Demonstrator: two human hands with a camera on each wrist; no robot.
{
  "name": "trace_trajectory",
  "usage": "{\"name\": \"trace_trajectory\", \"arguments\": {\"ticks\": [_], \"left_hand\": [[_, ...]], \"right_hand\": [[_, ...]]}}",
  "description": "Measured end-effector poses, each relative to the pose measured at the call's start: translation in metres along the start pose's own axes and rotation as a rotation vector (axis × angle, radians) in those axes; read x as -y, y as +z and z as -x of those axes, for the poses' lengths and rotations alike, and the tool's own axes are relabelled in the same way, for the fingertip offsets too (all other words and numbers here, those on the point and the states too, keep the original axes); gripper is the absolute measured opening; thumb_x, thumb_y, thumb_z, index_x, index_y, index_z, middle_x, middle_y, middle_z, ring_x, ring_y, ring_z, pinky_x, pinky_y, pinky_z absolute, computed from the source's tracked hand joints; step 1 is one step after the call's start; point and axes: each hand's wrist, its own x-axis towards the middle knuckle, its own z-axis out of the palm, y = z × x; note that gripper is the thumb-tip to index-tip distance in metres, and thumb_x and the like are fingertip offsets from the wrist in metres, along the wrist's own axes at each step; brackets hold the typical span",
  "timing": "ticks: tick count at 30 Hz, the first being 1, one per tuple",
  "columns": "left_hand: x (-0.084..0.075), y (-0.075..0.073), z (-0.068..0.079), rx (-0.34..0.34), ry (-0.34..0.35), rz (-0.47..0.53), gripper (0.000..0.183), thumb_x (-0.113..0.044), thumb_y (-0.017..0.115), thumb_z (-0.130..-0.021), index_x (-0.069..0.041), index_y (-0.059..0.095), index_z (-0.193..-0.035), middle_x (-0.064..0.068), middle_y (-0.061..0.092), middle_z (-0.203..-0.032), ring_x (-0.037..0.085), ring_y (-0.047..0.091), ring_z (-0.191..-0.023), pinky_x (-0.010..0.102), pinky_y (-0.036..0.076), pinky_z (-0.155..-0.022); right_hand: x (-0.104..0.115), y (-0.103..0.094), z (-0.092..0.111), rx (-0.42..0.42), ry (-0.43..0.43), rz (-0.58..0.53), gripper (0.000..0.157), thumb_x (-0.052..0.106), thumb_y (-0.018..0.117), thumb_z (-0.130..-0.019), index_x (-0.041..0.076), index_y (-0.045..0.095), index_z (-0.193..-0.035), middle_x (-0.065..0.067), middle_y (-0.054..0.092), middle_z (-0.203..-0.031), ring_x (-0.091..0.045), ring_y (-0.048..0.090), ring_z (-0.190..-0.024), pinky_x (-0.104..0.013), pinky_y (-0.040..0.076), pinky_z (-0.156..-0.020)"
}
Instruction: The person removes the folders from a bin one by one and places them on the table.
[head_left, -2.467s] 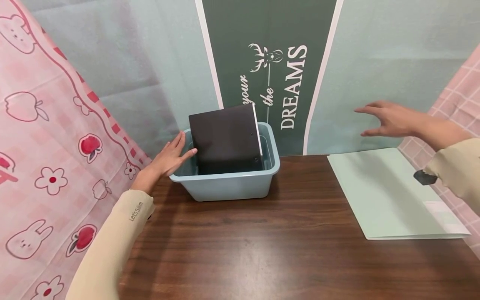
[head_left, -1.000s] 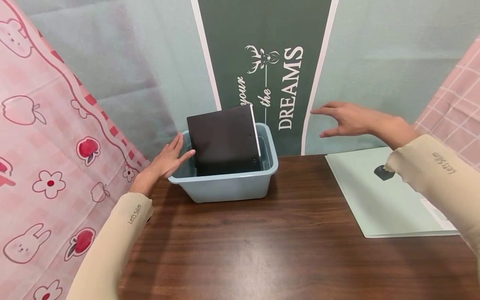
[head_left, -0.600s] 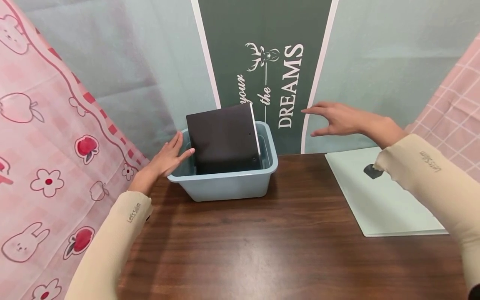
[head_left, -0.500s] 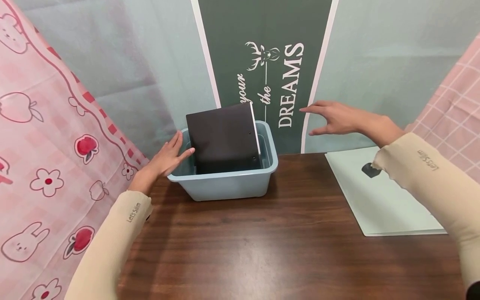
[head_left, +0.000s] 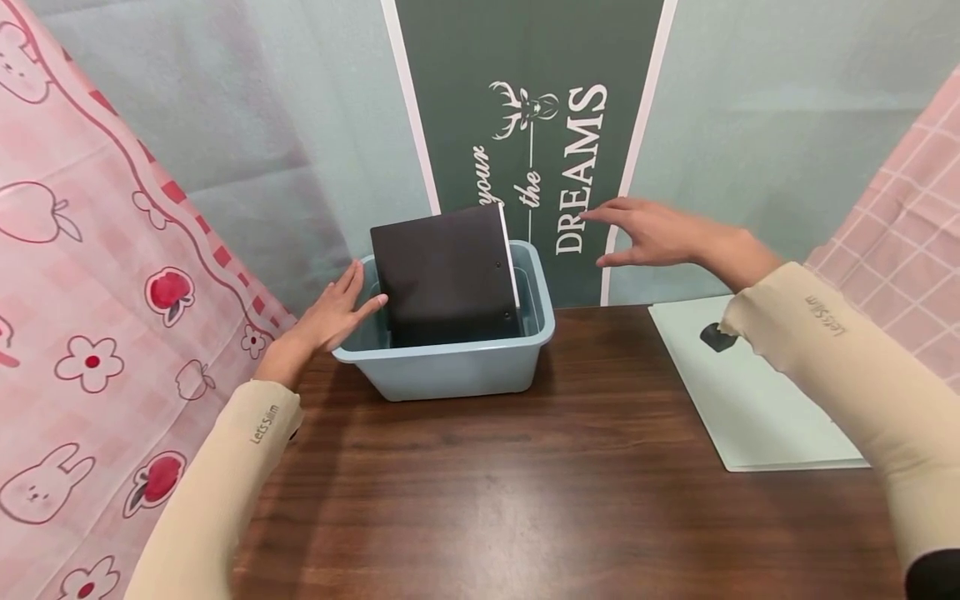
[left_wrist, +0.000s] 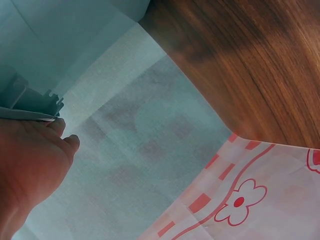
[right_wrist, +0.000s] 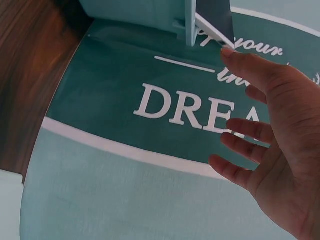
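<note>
A light blue plastic bin (head_left: 457, 375) stands on the table against the back cloth. Leaning in it, tilted and jutting above the rim, is a black file folder (head_left: 442, 275) with a white edge and two small studs. My left hand (head_left: 328, 317) rests at the bin's left rim with fingers extended, the thumb pointing towards the folder; the left wrist view has the fingertips at the rim. My right hand (head_left: 656, 233) is in the air right of the bin, fingers spread and holding nothing. In the right wrist view its index fingertip appears near the folder's corner (right_wrist: 215, 30).
A pale green folder (head_left: 750, 400) lies flat on the brown wooden table (head_left: 480, 483) at the right, partly hidden by my right sleeve. Pink patterned cloth (head_left: 90, 333) hangs at the left, and pink checked cloth (head_left: 900, 225) at the right.
My right hand has moved left, from above the green folder towards the bin, its fingers still spread. The left hand stays at the bin's rim. The black folder keeps its place in the bin.
</note>
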Motion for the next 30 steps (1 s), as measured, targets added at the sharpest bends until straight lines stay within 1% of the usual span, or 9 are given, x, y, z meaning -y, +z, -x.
{"name": "trace_trajectory", "arguments": {"ticks": [4,8,15,20,25,30], "left_hand": [[0.000,-0.001,0.000,-0.001,0.002,-0.003,0.098,-0.075,0.025,-0.106,-0.010,-0.012,-0.169,0.010,-0.015,-0.177,0.041,-0.002,-0.163,0.063,0.002,-0.129],[0.000,-0.001,0.000,-0.001,0.009,0.000,0.097,-0.074,0.026,-0.106,-0.010,-0.012,-0.169,0.010,-0.015,-0.177,0.040,-0.002,-0.164,0.062,0.001,-0.130],[0.002,0.001,-0.001,-0.003,0.021,0.002,0.096,-0.072,0.027,-0.107,-0.011,-0.014,-0.168,0.012,-0.014,-0.178,0.034,-0.004,-0.165,0.061,0.001,-0.130],[0.002,0.002,0.000,-0.005,0.019,0.012,0.096,-0.072,0.027,-0.107,-0.010,-0.013,-0.168,0.012,-0.014,-0.178,0.034,-0.004,-0.165,0.060,0.000,-0.130],[0.000,0.002,-0.001,-0.007,0.016,0.011,0.097,-0.073,0.027,-0.107,-0.009,-0.013,-0.168,0.012,-0.013,-0.178,0.035,-0.003,-0.164,0.060,0.000,-0.130],[0.000,0.002,-0.001,-0.004,0.016,0.006,0.096,-0.072,0.026,-0.107,-0.008,-0.013,-0.168,0.013,-0.013,-0.177,0.033,-0.005,-0.165,0.059,0.000,-0.131]], "right_hand": [[0.005,0.002,-0.007,-0.001,-0.005,-0.007,0.077,0.029,0.082,-0.094,0.004,0.048,-0.158,-0.031,0.052,-0.150,-0.050,0.052,-0.136,-0.066,0.043,-0.113],[0.009,0.004,-0.014,-0.002,-0.007,-0.013,0.076,0.029,0.082,-0.094,0.004,0.048,-0.157,-0.031,0.051,-0.151,-0.050,0.051,-0.137,-0.066,0.042,-0.114],[0.012,0.010,-0.026,0.009,-0.011,-0.045,0.076,0.029,0.081,-0.096,0.004,0.047,-0.159,-0.030,0.045,-0.158,-0.050,0.044,-0.145,-0.067,0.038,-0.117],[0.015,0.013,-0.033,0.020,0.005,-0.074,0.076,0.032,0.079,-0.097,0.005,0.046,-0.160,-0.028,0.044,-0.160,-0.048,0.042,-0.148,-0.066,0.037,-0.118],[0.013,0.015,-0.041,0.023,0.026,-0.107,0.076,0.033,0.078,-0.098,0.004,0.045,-0.160,-0.029,0.044,-0.160,-0.048,0.041,-0.148,-0.066,0.036,-0.119],[0.010,0.019,-0.049,0.030,0.028,-0.142,0.077,0.035,0.077,-0.098,0.004,0.044,-0.160,-0.026,0.043,-0.162,-0.047,0.035,-0.152,-0.066,0.030,-0.122]]}}
